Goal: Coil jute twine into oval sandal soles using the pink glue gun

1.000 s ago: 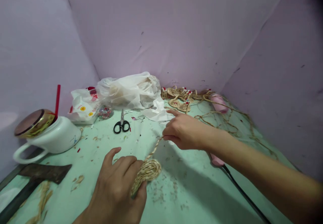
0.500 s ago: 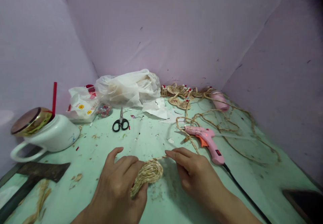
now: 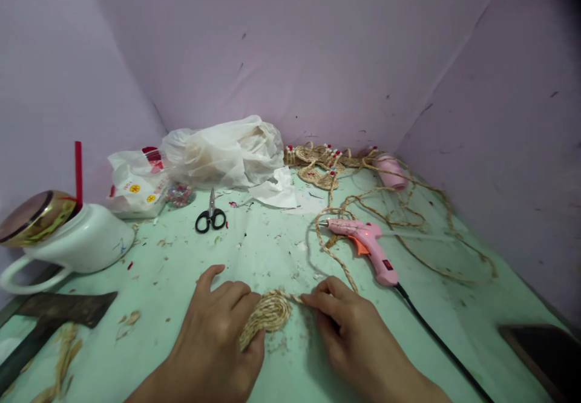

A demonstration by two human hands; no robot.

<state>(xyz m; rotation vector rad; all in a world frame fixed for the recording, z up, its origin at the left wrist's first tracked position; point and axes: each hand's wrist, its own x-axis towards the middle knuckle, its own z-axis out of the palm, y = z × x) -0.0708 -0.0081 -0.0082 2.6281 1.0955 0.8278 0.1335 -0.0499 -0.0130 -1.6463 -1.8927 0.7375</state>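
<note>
My left hand is closed around a coiled piece of braided straw rope, with its rounded end showing past the fingers. From the coil's top a free length of rope runs right into my right hand, which pinches it between thumb and fingers. Beyond the right hand lies a pink glue gun on its side, its small red light lit and its nozzle pointing left. Part of the coil is hidden under my left fingers.
Scissors, a white mug and a hammer-like tool lie left. A white plastic bag and finished-looking rope pieces sit along the wall. Loose rope loops at right; a dark flat object lies near right.
My right hand has drawn slightly down, and the rope between the hands now slopes down toward it. The left hand keeps its hold on the coil. The view has shifted a little.
</note>
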